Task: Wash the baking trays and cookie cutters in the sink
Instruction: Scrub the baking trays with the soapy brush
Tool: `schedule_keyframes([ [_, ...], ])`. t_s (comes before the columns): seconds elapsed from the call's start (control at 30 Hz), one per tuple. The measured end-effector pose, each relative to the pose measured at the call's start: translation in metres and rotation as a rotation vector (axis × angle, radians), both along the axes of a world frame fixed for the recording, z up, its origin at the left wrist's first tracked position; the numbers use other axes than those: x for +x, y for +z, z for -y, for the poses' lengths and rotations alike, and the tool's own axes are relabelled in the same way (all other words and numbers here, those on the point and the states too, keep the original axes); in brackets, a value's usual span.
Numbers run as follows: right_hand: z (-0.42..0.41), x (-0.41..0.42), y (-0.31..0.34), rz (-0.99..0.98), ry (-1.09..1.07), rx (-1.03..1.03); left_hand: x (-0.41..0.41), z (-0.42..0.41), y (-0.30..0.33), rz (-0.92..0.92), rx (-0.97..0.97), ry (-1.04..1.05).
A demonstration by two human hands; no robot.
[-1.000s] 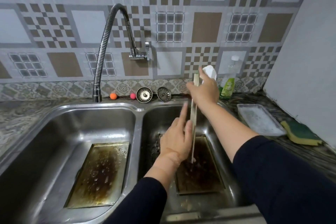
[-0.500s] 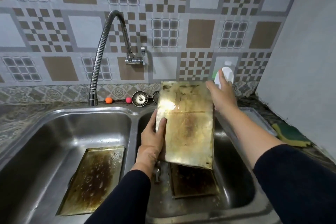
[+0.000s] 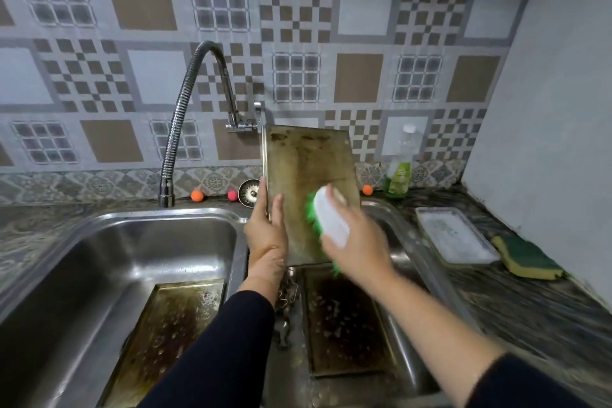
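A greasy baking tray (image 3: 306, 169) stands upright over the right sink basin, its stained face toward me. My left hand (image 3: 266, 235) grips its lower left edge, thumb on the face. My right hand (image 3: 356, 242) grips a white scrub brush (image 3: 331, 220) with green bristles, pressed against the tray's lower right part. A second dirty tray (image 3: 347, 321) lies flat in the right basin. A third dirty tray (image 3: 159, 341) lies in the left basin. Small metal cookie cutters (image 3: 286, 301) lie in the right basin beside my left wrist.
The flexible faucet (image 3: 178, 129) arcs over the left basin. On the right counter sit a white tray (image 3: 455, 237), a green-yellow sponge (image 3: 526, 257) and a soap bottle (image 3: 399, 172). A sink strainer (image 3: 250, 192) and small orange and pink balls line the back ledge.
The tray turned from edge-on to facing me and was lifted higher. My right hand left the tray's top right corner and brought the brush down onto its face.
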State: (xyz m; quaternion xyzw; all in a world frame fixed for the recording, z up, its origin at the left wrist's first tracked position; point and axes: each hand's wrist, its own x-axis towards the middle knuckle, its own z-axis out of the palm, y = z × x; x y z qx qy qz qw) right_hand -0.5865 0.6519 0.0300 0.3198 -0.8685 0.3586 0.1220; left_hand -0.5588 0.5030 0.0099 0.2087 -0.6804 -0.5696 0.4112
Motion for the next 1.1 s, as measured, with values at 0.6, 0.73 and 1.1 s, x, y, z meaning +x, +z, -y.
schedule_keyframes([
  [0.6, 0.008, 0.004, -0.017, 0.004, 0.18, -0.213, 0.011, -0.015, 0.007, 0.013, -0.14, 0.113],
  [0.73, 0.019, -0.072, 0.061, 0.015, -0.055, -0.268, 0.005, -0.042, 0.006, 0.017, -0.229, 0.112],
  [1.1, -0.008, -0.022, -0.001, 0.319, 0.096, -0.243, 0.016, -0.05, 0.003, 0.119, -0.318, 0.275],
])
